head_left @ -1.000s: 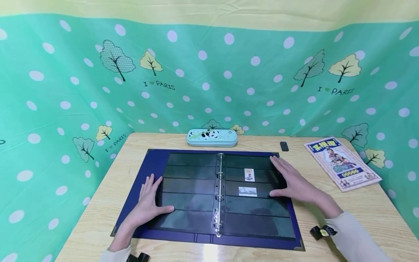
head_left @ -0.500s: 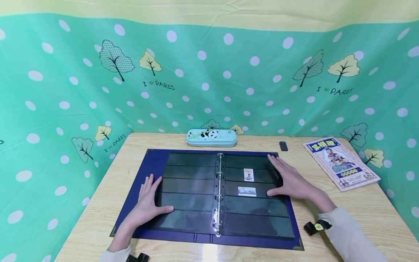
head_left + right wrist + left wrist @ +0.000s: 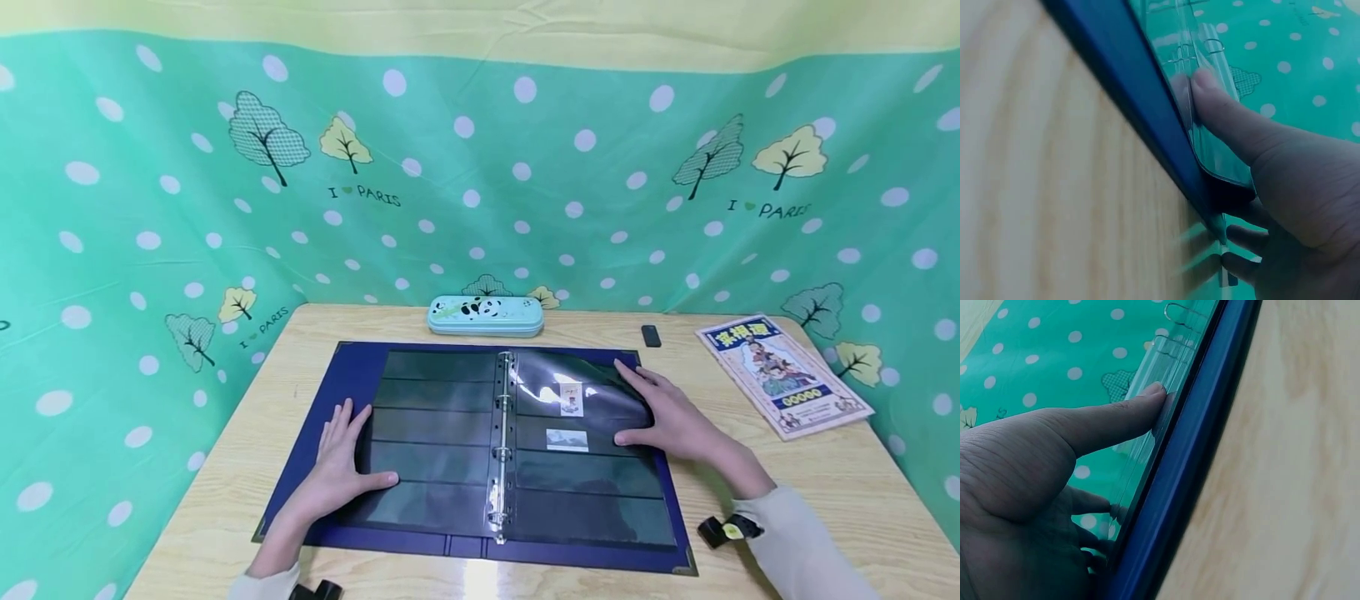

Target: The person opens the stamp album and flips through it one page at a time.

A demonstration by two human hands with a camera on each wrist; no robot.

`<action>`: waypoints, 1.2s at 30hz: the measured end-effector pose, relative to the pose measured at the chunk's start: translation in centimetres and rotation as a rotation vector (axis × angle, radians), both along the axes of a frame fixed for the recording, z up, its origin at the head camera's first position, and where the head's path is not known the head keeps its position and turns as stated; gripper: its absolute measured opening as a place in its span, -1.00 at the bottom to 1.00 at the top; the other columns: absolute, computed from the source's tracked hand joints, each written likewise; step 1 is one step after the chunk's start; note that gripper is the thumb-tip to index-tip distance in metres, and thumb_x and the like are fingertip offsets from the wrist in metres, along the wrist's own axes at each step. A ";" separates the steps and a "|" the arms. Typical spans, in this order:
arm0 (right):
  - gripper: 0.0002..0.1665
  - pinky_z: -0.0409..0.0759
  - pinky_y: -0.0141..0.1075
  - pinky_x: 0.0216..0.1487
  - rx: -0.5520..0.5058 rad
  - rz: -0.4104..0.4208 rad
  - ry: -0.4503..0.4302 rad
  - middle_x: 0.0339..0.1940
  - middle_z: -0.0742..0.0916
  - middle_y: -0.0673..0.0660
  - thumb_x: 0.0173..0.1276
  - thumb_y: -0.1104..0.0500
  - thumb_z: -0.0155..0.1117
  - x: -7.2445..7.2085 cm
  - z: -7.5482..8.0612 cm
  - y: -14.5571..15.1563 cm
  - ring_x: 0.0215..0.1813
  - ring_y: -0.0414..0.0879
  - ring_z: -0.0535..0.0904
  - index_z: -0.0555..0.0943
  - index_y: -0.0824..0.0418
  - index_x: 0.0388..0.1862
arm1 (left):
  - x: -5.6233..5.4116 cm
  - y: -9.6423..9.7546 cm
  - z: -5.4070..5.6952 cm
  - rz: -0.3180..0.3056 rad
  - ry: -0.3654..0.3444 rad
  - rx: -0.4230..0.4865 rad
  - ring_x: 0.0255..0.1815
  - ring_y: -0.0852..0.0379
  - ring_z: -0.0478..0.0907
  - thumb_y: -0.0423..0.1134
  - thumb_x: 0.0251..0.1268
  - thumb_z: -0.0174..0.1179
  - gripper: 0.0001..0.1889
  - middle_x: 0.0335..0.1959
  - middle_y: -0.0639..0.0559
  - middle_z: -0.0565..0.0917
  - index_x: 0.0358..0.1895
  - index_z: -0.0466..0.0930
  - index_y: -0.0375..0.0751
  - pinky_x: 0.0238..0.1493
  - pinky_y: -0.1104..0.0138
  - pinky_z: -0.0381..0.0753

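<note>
A blue ring-binder stamp album (image 3: 352,367) lies spread on the table, with black pocket pages on both sides of its metal rings (image 3: 502,450). Two small stamps, one upright and colourful (image 3: 572,400), one greyish and lying lengthwise (image 3: 567,440), sit in the right page (image 3: 600,475). My left hand (image 3: 341,458) rests on the left page (image 3: 435,425) near its outer edge, fingers spread. At the right page's outer edge, my right hand (image 3: 671,417) holds the page, thumb on top. In the right wrist view the page edge (image 3: 1225,178) bends up beside the fingers, which it partly hides.
Behind the album stands a light-blue panda pencil case (image 3: 486,315). A small black object (image 3: 651,336) lies at the back right, and a colourful printed booklet (image 3: 783,375) is farther right. Polka-dot cloth (image 3: 480,167) hangs along the table's back edge.
The upper right part of the right page has risen and now bulges with bright reflections at my right hand. That hand has shifted slightly left. My left hand stays in place.
</note>
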State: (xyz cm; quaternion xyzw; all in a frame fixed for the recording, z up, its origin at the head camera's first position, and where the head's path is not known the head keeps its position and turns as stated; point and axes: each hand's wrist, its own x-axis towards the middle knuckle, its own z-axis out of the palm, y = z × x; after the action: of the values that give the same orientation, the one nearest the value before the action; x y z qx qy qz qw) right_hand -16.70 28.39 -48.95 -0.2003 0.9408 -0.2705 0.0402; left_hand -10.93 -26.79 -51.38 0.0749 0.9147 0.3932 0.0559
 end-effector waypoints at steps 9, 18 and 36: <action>0.35 0.62 0.36 0.32 -0.065 -0.024 0.029 0.55 0.56 0.52 0.38 0.08 0.70 0.6 -0.1 0.0 0.43 0.49 0.59 0.01 0.04 0.91 | -0.1 0.1 -0.1 -0.006 0.004 0.002 0.80 -0.53 -0.55 0.11 0.03 0.76 0.38 0.80 -0.56 -0.31 0.77 0.05 -0.45 0.65 -0.46 -0.52; 0.36 0.43 -0.31 -0.37 -0.210 -0.048 -0.031 -0.43 0.54 0.06 0.47 0.21 0.61 1.1 0.3 -0.1 -0.39 -0.22 0.41 -0.17 0.31 0.88 | 0.0 0.0 -0.2 -0.001 0.005 0.004 0.80 -0.53 -0.55 0.11 0.03 0.76 0.38 0.80 -0.55 -0.31 0.77 0.06 -0.44 0.65 -0.46 -0.52; -0.06 0.75 -0.38 0.03 -0.323 -0.029 -0.106 0.18 0.74 0.23 0.53 0.34 0.46 5.2 0.8 1.6 0.01 -0.30 0.67 0.23 0.47 0.75 | 0.1 0.3 0.2 0.007 -0.002 -0.004 0.80 -0.53 -0.55 0.09 0.02 0.76 0.37 0.80 -0.55 -0.32 0.77 0.06 -0.45 0.65 -0.47 -0.50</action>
State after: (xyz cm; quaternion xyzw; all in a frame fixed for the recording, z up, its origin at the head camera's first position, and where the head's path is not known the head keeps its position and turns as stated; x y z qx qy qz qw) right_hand -11.46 30.03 -48.12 -0.1761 0.8844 -0.4290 0.0531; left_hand -10.83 -26.54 -51.19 0.0711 0.9156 0.3918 0.0553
